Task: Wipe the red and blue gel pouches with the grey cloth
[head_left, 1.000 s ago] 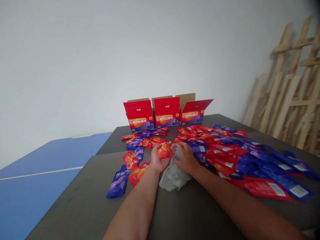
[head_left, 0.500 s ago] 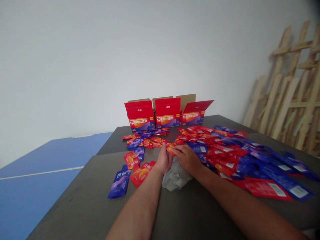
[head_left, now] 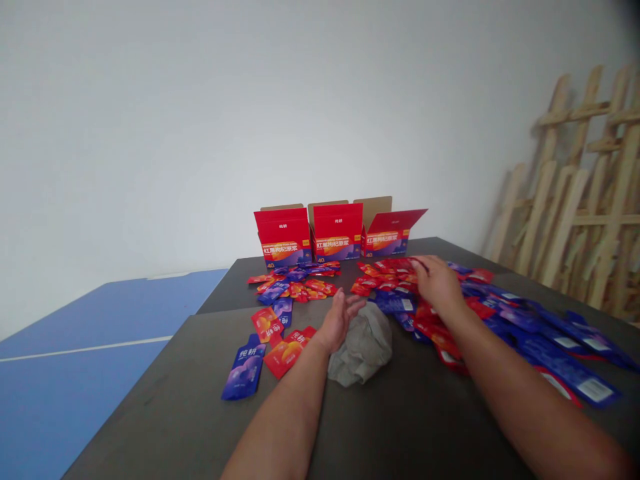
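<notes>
Because foil tends to slip, we should avoid brushing the loose, flat red and blue foil pouches [head_left: 286,355] lying at the left. Our left hand [head_left: 341,321] has its fingers slightly apart with nothing in them, just beside the crumpled grey fabric cloth [head_left: 369,345], and we'd best hold it relaxed there. Our right hand [head_left: 440,283] is at the big heap of glossy red and blue foil packets [head_left: 510,313]; we can't tell whether its fingers have closed on a red one, but pinching a single edge and lifting slowly should spare the neighbours from sliding.
</notes>
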### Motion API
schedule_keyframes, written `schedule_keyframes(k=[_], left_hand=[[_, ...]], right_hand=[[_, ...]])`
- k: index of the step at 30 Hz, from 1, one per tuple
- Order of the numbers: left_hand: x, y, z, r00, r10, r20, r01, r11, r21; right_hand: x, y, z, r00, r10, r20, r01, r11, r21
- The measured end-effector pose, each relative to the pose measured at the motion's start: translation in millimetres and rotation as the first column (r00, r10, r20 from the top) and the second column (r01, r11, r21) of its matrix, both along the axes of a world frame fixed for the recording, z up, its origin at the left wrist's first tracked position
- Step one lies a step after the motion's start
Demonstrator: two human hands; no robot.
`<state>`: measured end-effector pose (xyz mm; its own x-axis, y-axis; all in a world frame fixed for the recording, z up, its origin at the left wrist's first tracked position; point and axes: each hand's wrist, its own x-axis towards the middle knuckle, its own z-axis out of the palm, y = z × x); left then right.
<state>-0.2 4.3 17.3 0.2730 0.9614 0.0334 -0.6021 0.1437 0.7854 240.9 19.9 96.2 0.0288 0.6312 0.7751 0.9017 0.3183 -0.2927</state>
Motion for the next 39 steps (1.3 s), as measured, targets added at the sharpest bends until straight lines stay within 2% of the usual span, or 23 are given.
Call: schedule_keyframes(k=[2,4,8,11,14,17,20,23,25,27,28,32,35,39], left_hand=[[0,1,-2.9,1.000,-0.002,-0.013,0.002,1.000,0.020],[-1,2,-5.8,1.000,-0.011,-0.014,0.011,0.999,0.033],[-2,5,-10.2,1.000,-0.027,-0.010,0.027,0.999,0.046],[-2,5,-11.7,0.999,-0.033,-0.012,0.034,0.998,0.048],[-2,5,-11.6,0.999,-0.040,-0.007,0.040,0.998,0.046],[-3,4,-10.9,0.999,-0.046,-0.015,0.047,0.997,0.062],[-3,3,-10.3,0.998,-0.055,-0.040,0.058,0.996,0.074],[-4,2,-9.1,0.995,-0.058,-0.085,0.066,0.993,0.094],[-4,1,-7.6,0.992,-0.045,-0.115,0.057,0.993,0.106],[-4,-1,-5.9,0.992,-0.047,-0.120,0.061,0.992,0.113],[-4,-1,-5.4,0.992,-0.051,-0.113,0.065,0.991,0.116],[-3,0,-6.5,0.994,-0.065,-0.092,0.078,0.987,0.143],[-2,2,-9.4,0.994,-0.055,-0.092,0.068,0.986,0.151],[-2,3,-11.2,0.994,-0.046,-0.099,0.062,0.985,0.162]], right_hand=[[22,13,7.3,0.988,-0.087,0.131,0.106,0.983,-0.149],[41,26,10.8,0.957,-0.149,0.250,0.220,0.933,-0.285],[64,45,6.0,0.892,-0.092,0.443,0.327,0.808,-0.491],[68,52,-3.1,0.860,-0.029,0.509,0.349,0.762,-0.545],[68,55,-8.3,0.857,0.001,0.516,0.339,0.752,-0.565],[62,56,-6.2,0.856,0.024,0.516,0.325,0.751,-0.575],[43,51,-3.3,0.867,0.060,0.494,0.246,0.811,-0.531],[6,37,-9.7,0.891,0.167,0.423,0.020,0.915,-0.404],[-25,24,-20.3,0.902,0.259,0.346,-0.138,0.931,-0.339],[-54,11,-33.9,0.893,0.371,0.256,-0.292,0.909,-0.298],[-66,5,-41.1,0.894,0.392,0.216,-0.331,0.904,-0.271],[-97,-9,-67.2,0.902,0.424,0.080,-0.406,0.897,-0.173],[-104,-13,-81.0,0.904,0.426,0.033,-0.420,0.901,-0.110],[-106,-15,-90.6,0.915,0.402,0.034,-0.396,0.911,-0.115]])
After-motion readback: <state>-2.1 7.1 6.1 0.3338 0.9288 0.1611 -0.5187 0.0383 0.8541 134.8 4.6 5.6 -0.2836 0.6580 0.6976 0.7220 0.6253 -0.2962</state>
